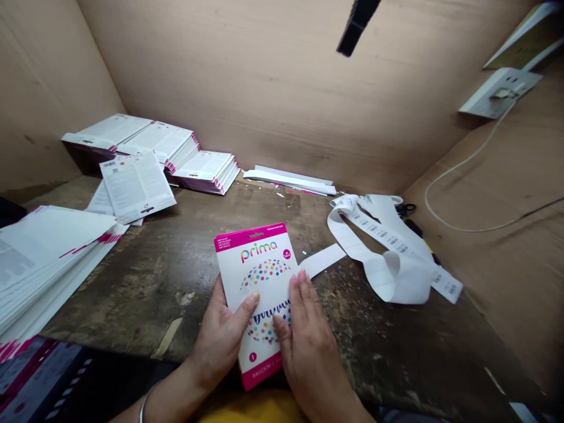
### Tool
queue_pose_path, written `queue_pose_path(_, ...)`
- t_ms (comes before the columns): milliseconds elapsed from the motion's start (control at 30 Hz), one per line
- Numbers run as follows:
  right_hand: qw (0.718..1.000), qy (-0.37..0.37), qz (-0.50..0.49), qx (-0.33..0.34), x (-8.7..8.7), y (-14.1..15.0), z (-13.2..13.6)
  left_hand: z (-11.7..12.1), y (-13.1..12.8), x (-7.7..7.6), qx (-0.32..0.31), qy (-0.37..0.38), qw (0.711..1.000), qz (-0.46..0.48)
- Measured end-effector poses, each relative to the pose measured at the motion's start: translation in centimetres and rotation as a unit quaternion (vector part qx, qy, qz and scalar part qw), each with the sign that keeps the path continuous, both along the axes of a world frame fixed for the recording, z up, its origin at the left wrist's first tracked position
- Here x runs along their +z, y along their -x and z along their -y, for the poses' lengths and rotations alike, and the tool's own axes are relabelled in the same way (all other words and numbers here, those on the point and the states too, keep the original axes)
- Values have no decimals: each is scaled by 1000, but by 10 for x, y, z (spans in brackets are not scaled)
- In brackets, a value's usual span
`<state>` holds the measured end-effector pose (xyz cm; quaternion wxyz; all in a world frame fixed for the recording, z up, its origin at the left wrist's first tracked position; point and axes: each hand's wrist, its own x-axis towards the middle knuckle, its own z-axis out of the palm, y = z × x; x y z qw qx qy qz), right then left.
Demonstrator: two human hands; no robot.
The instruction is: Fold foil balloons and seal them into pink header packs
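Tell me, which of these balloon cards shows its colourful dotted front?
The pink-topped prima card held by the left hand and right hand; the stacked cards show white printed sides instead.

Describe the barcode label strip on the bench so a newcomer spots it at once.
On the worn wooden bench, look right of the pink-topped Prima balloon card. The white barcode label strip lies there in loose loops, beside black scissor handles; it alone curls like ribbon, unlike the flat printed sheets.
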<state>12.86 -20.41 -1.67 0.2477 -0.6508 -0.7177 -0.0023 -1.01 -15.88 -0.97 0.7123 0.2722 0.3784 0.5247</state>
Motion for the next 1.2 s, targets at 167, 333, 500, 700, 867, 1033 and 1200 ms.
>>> queue_pose_path(167, 915, 138, -377, -28, 15, -14, -15, -3, 4, -2, -38, 5, 998, 41)
queue_pose_path(333, 640, 277, -715, 39, 30, -30, -26, -4, 10, -2, -52, 11, 998, 40)
queue_pose_path(500, 514, 366, -771, 88, 31, -40, -24, -4, 12, -6, -92, 12, 995, 48)
queue_pose_path(700, 498, 339, -794, 81, 29, -33, -25, -12, 11, -5, -111, -37, 992, 38)
queue_pose_path(867, 510, 285, -811, 13, 27, -34, -22, -18, 22, -4, -147, -1, 988, 42)
queue_pose_path(1033, 490, 252, -834, -32, 23, -32, -18, -9, 18, -5, -321, 162, 910, 205)
queue_pose_path(1200, 482, 270, -830, -82, 11, -31, -17, -15, 7, -10, -133, 152, 970, 134)
